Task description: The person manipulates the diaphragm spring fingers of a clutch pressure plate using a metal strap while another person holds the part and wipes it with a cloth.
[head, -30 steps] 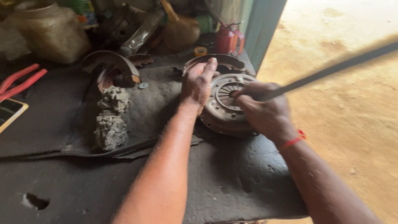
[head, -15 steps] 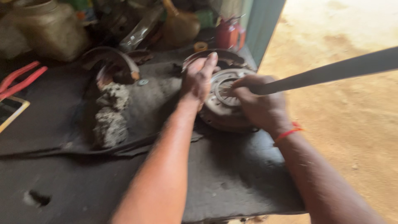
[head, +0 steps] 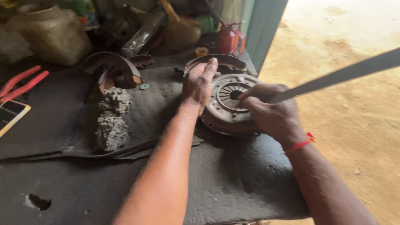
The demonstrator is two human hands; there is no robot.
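Note:
A round, rusty clutch pressure plate (head: 228, 104) lies on a dark rubber mat (head: 166, 166) near the bench's right end. My left hand (head: 199, 84) rests flat on the plate's left rim, fingers pointing away from me. My right hand (head: 268, 111) grips a long flat metal bar (head: 337, 77), whose near end sits at the plate's centre while the rest angles up and out to the right. A red band circles my right wrist.
Curved brake shoes (head: 112, 66) and a crumbly grey lump (head: 111, 121) lie left of the plate. Red-handled pliers (head: 23, 81), a phone (head: 10, 116), a plastic jar (head: 52, 33), a funnel, bottles and a red oil can (head: 228, 39) crowd the back. Sandy ground drops off to the right.
The view has shifted slightly. The bar in my right hand has swung a little, its far end now higher; both hands stay on the plate.

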